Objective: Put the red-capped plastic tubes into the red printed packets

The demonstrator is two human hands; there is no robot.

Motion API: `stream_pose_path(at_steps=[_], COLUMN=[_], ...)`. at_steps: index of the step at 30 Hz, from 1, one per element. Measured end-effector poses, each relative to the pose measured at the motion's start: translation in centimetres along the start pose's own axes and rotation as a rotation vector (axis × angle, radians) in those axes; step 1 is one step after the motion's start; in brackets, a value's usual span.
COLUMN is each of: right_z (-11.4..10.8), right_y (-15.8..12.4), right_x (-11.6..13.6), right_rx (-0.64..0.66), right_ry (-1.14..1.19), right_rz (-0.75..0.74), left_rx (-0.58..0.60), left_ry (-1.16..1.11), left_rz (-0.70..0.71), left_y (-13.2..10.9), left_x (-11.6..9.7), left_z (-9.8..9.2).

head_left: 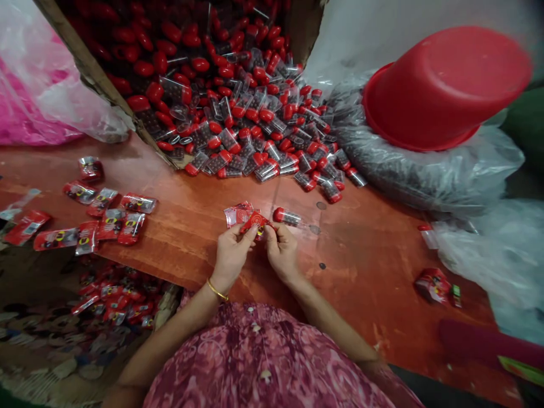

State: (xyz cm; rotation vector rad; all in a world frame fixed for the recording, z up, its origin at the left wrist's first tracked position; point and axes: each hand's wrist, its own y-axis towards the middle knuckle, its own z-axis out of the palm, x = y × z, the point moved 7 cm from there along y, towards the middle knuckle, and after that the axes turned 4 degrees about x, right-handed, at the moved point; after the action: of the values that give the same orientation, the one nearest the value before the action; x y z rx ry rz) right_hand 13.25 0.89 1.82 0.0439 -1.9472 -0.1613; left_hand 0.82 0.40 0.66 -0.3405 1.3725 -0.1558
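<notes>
My left hand (232,249) and my right hand (280,246) meet over the middle of the reddish wooden table (361,255). Both pinch a small red printed sachet (254,220) between their fingertips. A second red and white sachet (238,213) lies just behind the left fingers. A clear tube with a red cap (287,216) lies on the table just beyond my right hand. A gold bangle sits on my left wrist.
A big heap of red-capped clear tubes (255,130) spills from a cardboard box (91,73) at the back. Filled sachets (106,212) lie scattered at the left; more fill a bin (113,297) below. An upturned red basin (442,85) rests on plastic bags at the right.
</notes>
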Motion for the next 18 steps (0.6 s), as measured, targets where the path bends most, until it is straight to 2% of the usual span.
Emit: stream_pose_path(at_steps=[5, 7, 9, 11, 13, 16, 18], right_z=[0.2, -0.9, -2.9, -4.7, -5.7, -6.0, -6.2], right_y=[-0.5, 0.2, 1.5, 2.9, 4.0, 4.1, 3.1], right_x=[0.0, 0.0, -0.4, -1.5, -3.1, -4.7, -4.8], right_rx=[0.148, 0.188, 0.162, 0.147, 0.171, 0.205, 0.173], right_ry=[-0.097, -0.245, -0.459, -0.662, -0.762, -0.691, -0.491], right_rz=[-0.024, -0.071, -0.122, -0.14, -0.128, -0.076, 0.001], left_rx=[-0.034, -0.054, -0.061, -0.048, -0.033, -0.022, -0.024], left_ry=[-0.097, -0.143, -0.194, -0.244, -0.287, -0.349, -0.373], left_rz=[-0.017, -0.025, -0.059, -0.124, -0.212, -0.302, -0.32], left_y=[0.3, 0.4, 0.6, 0.7, 0.9, 1.0, 1.1], left_x=[0.7, 0.7, 0.6, 0.7, 0.9, 1.0, 1.0], left_z=[-0.7, -1.1, -1.4, -1.4, -1.2, -0.9, -0.9])
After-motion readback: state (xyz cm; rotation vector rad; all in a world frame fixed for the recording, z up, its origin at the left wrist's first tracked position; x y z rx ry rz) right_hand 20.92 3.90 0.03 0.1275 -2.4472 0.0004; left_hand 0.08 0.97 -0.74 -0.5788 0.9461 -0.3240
